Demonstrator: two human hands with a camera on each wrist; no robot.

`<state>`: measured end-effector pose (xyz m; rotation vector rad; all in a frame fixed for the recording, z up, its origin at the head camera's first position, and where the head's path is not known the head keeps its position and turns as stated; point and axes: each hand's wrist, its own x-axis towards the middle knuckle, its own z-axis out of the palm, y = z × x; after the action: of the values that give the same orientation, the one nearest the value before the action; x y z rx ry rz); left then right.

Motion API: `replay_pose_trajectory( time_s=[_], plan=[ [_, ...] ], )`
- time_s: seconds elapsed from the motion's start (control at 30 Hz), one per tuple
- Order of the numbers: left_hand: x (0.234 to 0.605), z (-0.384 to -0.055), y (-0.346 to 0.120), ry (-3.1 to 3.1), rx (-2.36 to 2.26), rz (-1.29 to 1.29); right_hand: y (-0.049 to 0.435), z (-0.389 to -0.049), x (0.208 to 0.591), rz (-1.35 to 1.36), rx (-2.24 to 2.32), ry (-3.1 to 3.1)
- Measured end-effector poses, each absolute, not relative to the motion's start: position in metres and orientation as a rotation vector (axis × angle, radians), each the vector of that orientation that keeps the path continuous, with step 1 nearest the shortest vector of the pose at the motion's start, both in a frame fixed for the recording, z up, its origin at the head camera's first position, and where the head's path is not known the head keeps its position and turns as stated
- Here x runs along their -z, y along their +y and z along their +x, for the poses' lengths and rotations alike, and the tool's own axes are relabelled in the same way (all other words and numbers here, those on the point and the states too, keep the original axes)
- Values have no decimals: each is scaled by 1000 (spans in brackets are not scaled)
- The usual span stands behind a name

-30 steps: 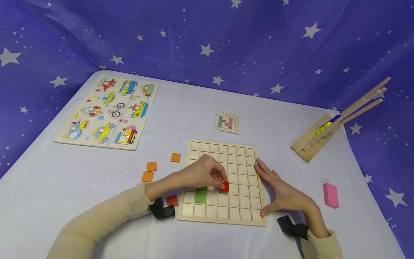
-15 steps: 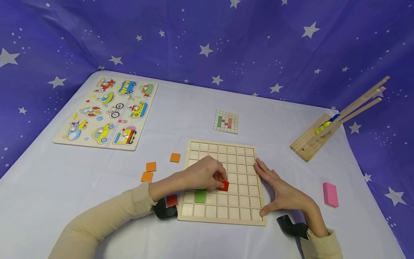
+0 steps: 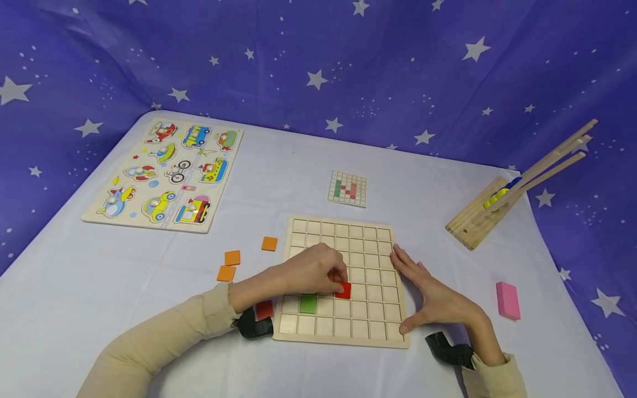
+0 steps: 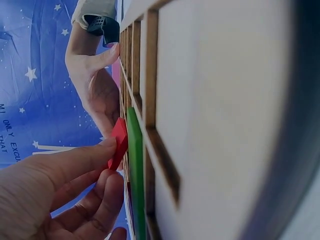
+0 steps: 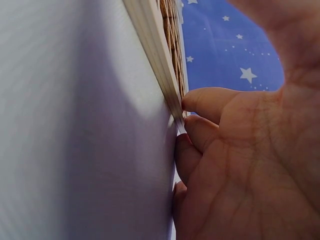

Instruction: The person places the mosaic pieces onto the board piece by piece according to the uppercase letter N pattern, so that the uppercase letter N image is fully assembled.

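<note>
My left hand [image 3: 318, 270] reaches over the wooden grid board [image 3: 368, 310] and pinches a red square tile [image 3: 344, 291] between thumb and fingertips. The tile [image 4: 119, 144] is tilted in the left wrist view, just past a green tile [image 4: 135, 165] on the board. In the head view the nearer green tile [image 3: 308, 303] lies in a cell, and part of another green one shows beneath my hand. My right hand [image 3: 435, 297] rests against the board's right edge, thumb and fingers spread. The right wrist view has its fingertips [image 5: 192, 102] touching that edge.
Left of the board lie orange tiles [image 3: 269, 244] and a red tile [image 3: 264, 309] beside the left wrist camera. A pattern card [image 3: 347, 188] lies beyond it. A picture puzzle [image 3: 171, 171], wooden stand with beads [image 3: 473, 232] and pink block [image 3: 507, 300] lie around.
The left hand and the pinched red tile have shifted very slightly toward the near side of the board. My right hand stays where it was at the edge.
</note>
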<state>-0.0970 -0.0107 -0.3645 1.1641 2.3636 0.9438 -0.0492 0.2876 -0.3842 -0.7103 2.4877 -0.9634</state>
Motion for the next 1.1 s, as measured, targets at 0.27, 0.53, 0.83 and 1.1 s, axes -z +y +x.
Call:
replay_pose_trajectory(
  time_s=[0.27, 0.53, 0.83, 1.1],
  plan=[
    [364, -98, -13, 2468, -956, 1251, 287, -50, 383, -707, 965, 2486],
    [362, -105, -32, 2343, -1199, 1100, 288, -49, 383, -709, 977, 2476],
    [352, -119, -78, 2265, -1329, 918, 290, -49, 384, -741, 978, 2480],
    [362, -118, -120, 2210, -1369, 852, 289, -49, 384, -723, 962, 2480]
  ],
)
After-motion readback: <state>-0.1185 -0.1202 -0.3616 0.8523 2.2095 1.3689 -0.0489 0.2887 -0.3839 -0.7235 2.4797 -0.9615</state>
